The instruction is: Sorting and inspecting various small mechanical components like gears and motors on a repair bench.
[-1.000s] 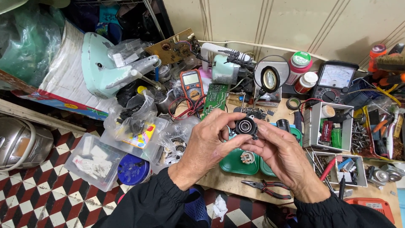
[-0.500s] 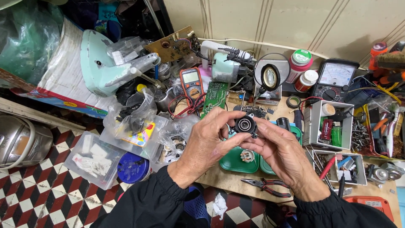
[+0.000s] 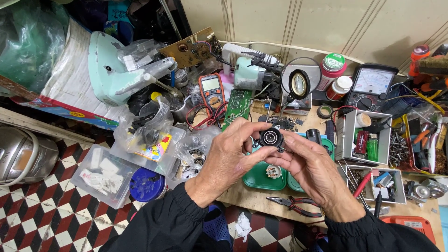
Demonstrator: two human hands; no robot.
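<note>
- Over a crowded wooden workbench [image 3: 261, 200], our left hand [image 3: 231, 156] and right hand [image 3: 312, 170] close together on a small round black plastic part with a shiny metal ring at its centre [image 3: 271, 137], fingertips pinching its rim from both sides.
- We hold it above the green plastic trays [image 3: 263, 177], near the green circuit board [image 3: 238, 105] and the orange-cased multimeter [image 3: 211, 91].
- We judge this an inspection step: the part is being turned and examined.
- Any next move would call for a steady two-handed pinch; the red-handled pliers [image 3: 294, 205] lie near.
- Its ringed face points up towards us; being a flat disc, it shows no clear long axis.
</note>
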